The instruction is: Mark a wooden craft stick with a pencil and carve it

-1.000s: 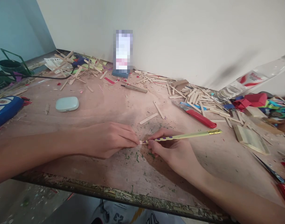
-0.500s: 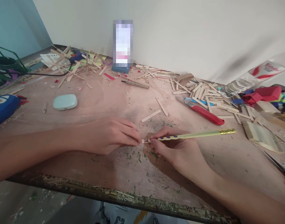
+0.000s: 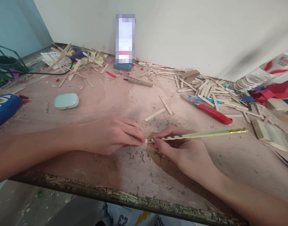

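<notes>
Fronting wall (image 3: 193,31): littered tabletop (image 3: 101,103) beneath pencil (image 3: 207,134)

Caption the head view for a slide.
Right hand holding a yellow pencil, its tip end toward the left hand, over a table scattered with craft sticks.

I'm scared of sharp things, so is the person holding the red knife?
No, the red knife lies on the table, and the right hand holds a pencil.
</notes>
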The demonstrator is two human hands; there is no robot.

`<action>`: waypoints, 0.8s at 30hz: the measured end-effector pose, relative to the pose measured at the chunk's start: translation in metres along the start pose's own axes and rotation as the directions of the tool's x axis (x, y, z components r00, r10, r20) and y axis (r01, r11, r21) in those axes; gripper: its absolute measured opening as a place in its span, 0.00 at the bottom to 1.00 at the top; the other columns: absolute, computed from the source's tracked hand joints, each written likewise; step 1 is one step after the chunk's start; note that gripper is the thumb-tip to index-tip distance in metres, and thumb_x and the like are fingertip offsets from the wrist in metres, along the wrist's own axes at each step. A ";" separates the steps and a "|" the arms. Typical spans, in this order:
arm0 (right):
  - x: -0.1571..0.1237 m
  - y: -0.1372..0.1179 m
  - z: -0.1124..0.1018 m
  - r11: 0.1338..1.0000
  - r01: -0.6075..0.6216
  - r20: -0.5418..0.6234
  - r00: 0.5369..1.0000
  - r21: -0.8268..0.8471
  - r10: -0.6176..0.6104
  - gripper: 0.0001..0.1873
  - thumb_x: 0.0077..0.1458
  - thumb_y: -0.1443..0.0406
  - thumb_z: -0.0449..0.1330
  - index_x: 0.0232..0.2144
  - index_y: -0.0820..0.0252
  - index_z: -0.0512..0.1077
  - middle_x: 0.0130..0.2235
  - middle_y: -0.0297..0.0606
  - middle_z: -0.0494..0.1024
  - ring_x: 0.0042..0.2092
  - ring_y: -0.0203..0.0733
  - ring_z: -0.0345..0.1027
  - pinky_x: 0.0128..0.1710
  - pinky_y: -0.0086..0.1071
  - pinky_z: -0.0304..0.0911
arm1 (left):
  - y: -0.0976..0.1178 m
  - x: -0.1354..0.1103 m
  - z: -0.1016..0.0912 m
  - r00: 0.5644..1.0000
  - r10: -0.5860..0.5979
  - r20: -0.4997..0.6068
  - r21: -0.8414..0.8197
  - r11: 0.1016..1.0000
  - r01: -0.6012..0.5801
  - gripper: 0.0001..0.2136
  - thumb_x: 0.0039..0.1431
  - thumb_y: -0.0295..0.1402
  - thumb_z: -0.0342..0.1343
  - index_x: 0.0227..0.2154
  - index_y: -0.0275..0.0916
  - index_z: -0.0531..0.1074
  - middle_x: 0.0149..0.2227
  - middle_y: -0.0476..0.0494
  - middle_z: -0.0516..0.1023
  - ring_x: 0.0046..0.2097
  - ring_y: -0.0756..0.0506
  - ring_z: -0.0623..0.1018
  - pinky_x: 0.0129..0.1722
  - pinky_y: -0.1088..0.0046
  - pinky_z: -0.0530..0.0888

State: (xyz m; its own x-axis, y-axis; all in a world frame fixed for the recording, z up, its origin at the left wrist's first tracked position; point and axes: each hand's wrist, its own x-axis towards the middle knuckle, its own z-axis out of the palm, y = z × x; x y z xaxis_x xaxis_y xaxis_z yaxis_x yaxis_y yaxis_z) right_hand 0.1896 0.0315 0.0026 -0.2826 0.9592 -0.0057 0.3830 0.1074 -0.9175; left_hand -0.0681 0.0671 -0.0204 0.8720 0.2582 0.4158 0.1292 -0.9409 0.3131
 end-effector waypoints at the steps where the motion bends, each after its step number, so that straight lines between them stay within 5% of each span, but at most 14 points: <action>1: -0.001 0.000 0.000 1.000 0.001 0.001 1.000 -0.001 -0.001 0.04 0.52 0.66 0.66 0.26 0.54 0.79 0.24 0.32 0.79 0.25 0.37 0.71 0.25 0.29 0.65 | 0.000 0.000 0.000 1.000 0.001 0.000 -0.005 1.000 -0.001 0.20 0.64 0.15 0.51 0.52 0.32 0.80 0.56 0.40 0.83 0.56 0.39 0.79 0.60 0.63 0.76; 24: 0.000 0.001 0.000 1.000 0.002 -0.012 1.000 0.002 -0.001 0.05 0.54 0.65 0.66 0.26 0.55 0.79 0.24 0.33 0.78 0.23 0.36 0.68 0.24 0.30 0.63 | 0.002 0.000 0.000 1.000 -0.001 -0.018 -0.011 1.000 0.001 0.19 0.66 0.16 0.49 0.51 0.34 0.80 0.55 0.41 0.84 0.55 0.40 0.81 0.58 0.62 0.78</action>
State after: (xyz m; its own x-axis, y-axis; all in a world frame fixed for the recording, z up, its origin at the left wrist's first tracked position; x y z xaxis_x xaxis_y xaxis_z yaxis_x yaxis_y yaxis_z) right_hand 0.1900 0.0315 0.0016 -0.2728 0.9621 0.0004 0.3807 0.1083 -0.9184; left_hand -0.0675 0.0658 -0.0197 0.8633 0.2632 0.4307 0.1251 -0.9382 0.3225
